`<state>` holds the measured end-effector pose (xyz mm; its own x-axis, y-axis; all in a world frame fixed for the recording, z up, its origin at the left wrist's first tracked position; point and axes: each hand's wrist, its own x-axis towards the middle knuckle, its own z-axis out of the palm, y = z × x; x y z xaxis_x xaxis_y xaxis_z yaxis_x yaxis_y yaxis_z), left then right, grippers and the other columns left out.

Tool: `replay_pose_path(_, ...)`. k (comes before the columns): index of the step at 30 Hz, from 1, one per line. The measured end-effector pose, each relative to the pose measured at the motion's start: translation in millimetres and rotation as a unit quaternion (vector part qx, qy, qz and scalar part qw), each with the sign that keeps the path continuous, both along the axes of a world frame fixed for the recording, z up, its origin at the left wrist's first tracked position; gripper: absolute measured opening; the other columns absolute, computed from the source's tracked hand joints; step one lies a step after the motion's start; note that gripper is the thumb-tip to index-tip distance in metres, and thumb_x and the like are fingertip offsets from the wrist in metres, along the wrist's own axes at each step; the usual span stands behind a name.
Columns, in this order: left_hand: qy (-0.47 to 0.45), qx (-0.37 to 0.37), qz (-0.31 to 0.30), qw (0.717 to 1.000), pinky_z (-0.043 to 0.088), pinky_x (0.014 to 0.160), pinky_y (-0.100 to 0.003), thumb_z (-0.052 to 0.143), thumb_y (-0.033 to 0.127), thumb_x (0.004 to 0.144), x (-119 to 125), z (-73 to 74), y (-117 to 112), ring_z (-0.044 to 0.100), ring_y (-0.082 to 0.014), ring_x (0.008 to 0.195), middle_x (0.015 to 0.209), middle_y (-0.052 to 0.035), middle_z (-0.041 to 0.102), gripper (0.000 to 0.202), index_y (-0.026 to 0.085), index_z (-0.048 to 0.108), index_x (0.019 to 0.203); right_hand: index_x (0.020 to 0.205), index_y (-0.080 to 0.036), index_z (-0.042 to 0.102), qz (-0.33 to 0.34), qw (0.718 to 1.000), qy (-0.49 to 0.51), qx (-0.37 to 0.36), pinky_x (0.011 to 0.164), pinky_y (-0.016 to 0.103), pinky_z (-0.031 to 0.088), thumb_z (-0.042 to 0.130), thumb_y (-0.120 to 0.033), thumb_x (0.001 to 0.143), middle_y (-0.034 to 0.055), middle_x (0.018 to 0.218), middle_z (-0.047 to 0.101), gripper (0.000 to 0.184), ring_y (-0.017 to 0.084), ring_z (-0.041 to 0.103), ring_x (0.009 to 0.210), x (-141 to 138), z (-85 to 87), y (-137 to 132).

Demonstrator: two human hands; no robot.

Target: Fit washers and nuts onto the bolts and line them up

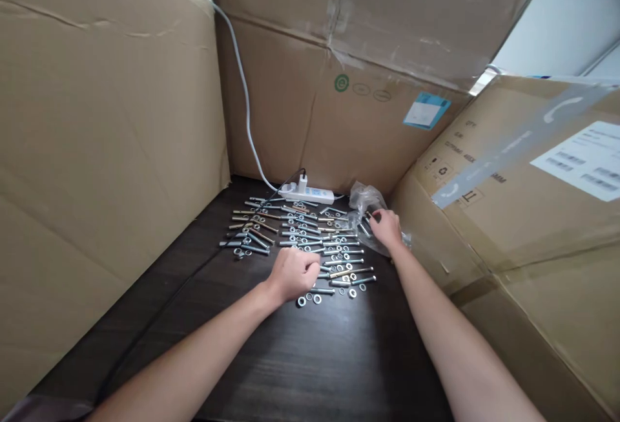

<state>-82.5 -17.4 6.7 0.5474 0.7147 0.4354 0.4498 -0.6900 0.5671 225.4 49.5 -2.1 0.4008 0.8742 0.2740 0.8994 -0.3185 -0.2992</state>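
Rows of metal bolts lie on the dark table, with washers and nuts among them. Some bolts are silver, others brass-coloured. My left hand is curled into a fist above the near rows; whatever its fingers hold is hidden. At the right, my right hand rests at a clear plastic bag, its fingers pinched together at the bag's opening. A few bolts show inside the bag beside the fingertips. I cannot make out what is between those fingers.
Behind the bolts stands a white power strip with a plug in it. Its white cable climbs the back cardboard box. A black cable crosses the table at left. Large boxes wall in the left and right sides.
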Motion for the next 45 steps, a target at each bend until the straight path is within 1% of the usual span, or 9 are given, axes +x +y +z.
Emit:
replay_pose_path(5,0.006,0.009,0.007,1.0,0.021,0.048,-0.024,0.04,0.015,0.072,-4,-0.6,6,0.034,-0.0093,0.042,0.042,0.003,0.042,0.027,0.017,0.041,0.045,0.113,-0.012,0.058,-0.018,0.996,-0.035,-0.079,0.092,0.037,0.036,0.055,-0.046,0.076,0.0173,0.114,0.053,0.05,0.031,0.047,0.11,-8,-8.0,20)
replay_pose_path(8,0.012,0.013,0.011,1.0,0.022,0.049,-0.023,0.04,0.015,0.072,-5,-1.3,8,0.036,-0.0095,0.043,0.042,0.0025,0.044,0.026,0.017,0.042,0.046,0.116,-0.011,0.056,-0.028,0.992,-0.056,-0.108,0.093,0.039,0.036,0.056,-0.055,0.074,0.0191,0.117,0.051,0.062,0.033,0.046,0.112,-9,-10.9,19)
replay_pose_path(11,0.014,0.011,0.002,1.0,0.024,0.05,-0.023,0.04,0.016,0.072,-4,-1.6,7,0.042,-0.0097,0.045,0.044,0.002,0.047,0.025,0.016,0.044,0.047,0.112,-0.008,0.059,-0.036,0.989,-0.079,-0.121,0.092,0.042,0.036,0.052,-0.06,0.076,0.0221,0.116,0.05,0.064,0.035,0.044,0.113,-10,-13.0,15)
replay_pose_path(17,0.021,0.01,0.002,1.0,0.024,0.05,-0.023,0.04,0.016,0.073,-2,-2.0,6,0.045,-0.0102,0.046,0.045,0.0019,0.049,0.025,0.017,0.046,0.048,0.114,-0.008,0.057,-0.051,0.985,-0.114,-0.118,0.095,0.045,0.032,0.045,-0.051,0.085,0.0221,0.119,0.049,0.053,0.036,0.041,0.117,-16,-18.9,10)
replay_pose_path(23,0.025,0.018,-0.006,1.0,0.025,0.05,-0.023,0.042,0.016,0.073,-2,-4.8,7,0.045,-0.0108,0.047,0.047,0.0021,0.051,0.024,0.017,0.048,0.05,0.111,-0.008,0.057,-0.04,0.981,-0.118,-0.146,0.089,0.04,0.038,0.046,-0.044,0.087,0.0217,0.114,0.055,0.044,0.034,0.05,0.109,-11,-14.9,18)
replay_pose_path(28,0.03,0.021,-0.005,0.999,0.024,0.05,-0.023,0.043,0.016,0.072,-2,-5.0,7,0.047,-0.0111,0.048,0.048,0.0022,0.052,0.022,0.017,0.048,0.05,0.115,-0.007,0.051,-0.05,0.981,-0.105,-0.158,0.083,0.039,0.042,0.044,-0.044,0.088,0.0236,0.113,0.055,0.047,0.033,0.056,0.104,-13,-13.6,22)
replay_pose_path(32,0.03,0.024,-0.002,0.999,0.024,0.05,-0.023,0.043,0.016,0.072,-1,-4.6,6,0.046,-0.0112,0.048,0.048,0.0021,0.053,0.022,0.017,0.048,0.051,0.118,-0.006,0.047,-0.058,0.981,-0.095,-0.162,0.08,0.039,0.044,0.042,-0.042,0.089,0.0212,0.106,0.06,0.046,0.031,0.06,0.097,-17,-15.5,22)
replay_pose_path(39,0.037,0.031,0.001,0.999,0.024,0.05,-0.024,0.043,0.016,0.073,0,-4.0,5,0.046,-0.0114,0.048,0.05,0.0017,0.054,0.023,0.017,0.05,0.051,0.113,-0.004,0.054,-0.062,0.982,-0.13,-0.122,0.089,0.04,0.039,0.046,-0.039,0.087,0.0235,0.117,0.052,0.045,0.034,0.049,0.112,-19,-18.0,21)
replay_pose_path(45,0.039,0.03,0.001,0.999,0.023,0.051,-0.024,0.044,0.017,0.073,1,-5.4,6,0.047,-0.0118,0.05,0.05,0.0018,0.055,0.022,0.018,0.051,0.052,0.106,-0.001,0.06,-0.064,0.984,-0.139,-0.086,0.091,0.04,0.035,0.049,-0.031,0.084,0.0244,0.113,0.055,0.039,0.034,0.049,0.11,-23,-23.5,22)
